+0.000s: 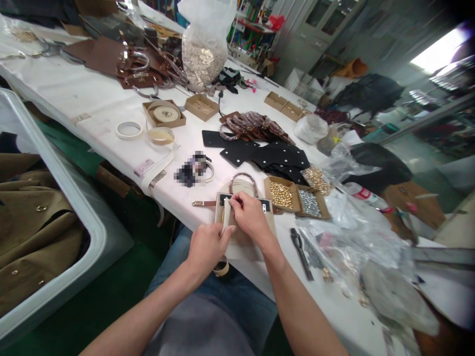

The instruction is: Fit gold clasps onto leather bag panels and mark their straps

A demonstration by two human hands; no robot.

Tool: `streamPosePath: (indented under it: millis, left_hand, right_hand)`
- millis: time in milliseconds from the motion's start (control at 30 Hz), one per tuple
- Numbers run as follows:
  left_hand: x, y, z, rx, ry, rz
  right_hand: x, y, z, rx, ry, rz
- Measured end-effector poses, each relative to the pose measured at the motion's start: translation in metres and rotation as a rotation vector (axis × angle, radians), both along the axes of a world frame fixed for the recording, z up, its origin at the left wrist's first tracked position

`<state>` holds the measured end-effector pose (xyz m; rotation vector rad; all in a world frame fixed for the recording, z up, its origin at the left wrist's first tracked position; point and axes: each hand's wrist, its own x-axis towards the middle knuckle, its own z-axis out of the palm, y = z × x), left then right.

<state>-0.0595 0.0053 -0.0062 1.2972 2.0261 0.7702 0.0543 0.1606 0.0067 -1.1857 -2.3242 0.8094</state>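
A small beige handbag [245, 240] lies at the table edge in front of me. Its round handle [243, 176] points away, and a brown strap [204, 203] sticks out to the left. My left hand [208, 247] is closed at the bag's left side, thumb stretched along a pale edge. Higher up on that pale edge, my right hand [250, 215] pinches with thumb and finger. Whether the edge is a fold of the bag or a separate strip, I cannot tell. Just below my left hand is a tape roll [221, 267], partly hidden.
Boxes of gold studs [281, 194] and silver studs [309, 203] stand right of the bag. Beyond lie black panels [280, 155] and wrapped brown handles [256, 123]. A dark tool [302, 253] and plastic bags [356, 237] lie right. A grey bin [98, 237] stands left.
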Motion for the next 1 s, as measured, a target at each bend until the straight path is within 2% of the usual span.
streamPosePath:
  millis: [67,133,233,433,500,700,1000]
  left_hand:
    - [0.003,-0.002,0.001,-0.014,0.186,-0.068]
    - [0.008,-0.004,0.001,-0.046,0.273,-0.133]
    - [0.014,-0.005,0.003,-0.086,0.305,-0.18]
    - [0.016,-0.006,0.007,-0.103,0.297,-0.18]
    - [0.014,-0.006,0.009,-0.114,0.265,-0.146]
    - [0.004,-0.004,0.01,-0.104,0.137,-0.067]
    - [0.005,-0.005,0.001,-0.059,0.07,-0.033]
  right_hand:
    - [0.004,0.0,0.001,-0.112,0.037,-0.008]
    - [0.009,-0.001,0.001,-0.194,0.072,-0.014]
    - [0.014,0.0,-0.004,-0.232,0.112,-0.017]
    - [0.018,0.002,-0.014,-0.307,0.191,-0.017]
    - [0.015,0.002,-0.014,-0.261,0.152,-0.023]
    - [-0.002,0.0,-0.009,0.031,-0.004,-0.03]
    - [-0.006,0.005,-0.011,0.015,-0.034,-0.069]
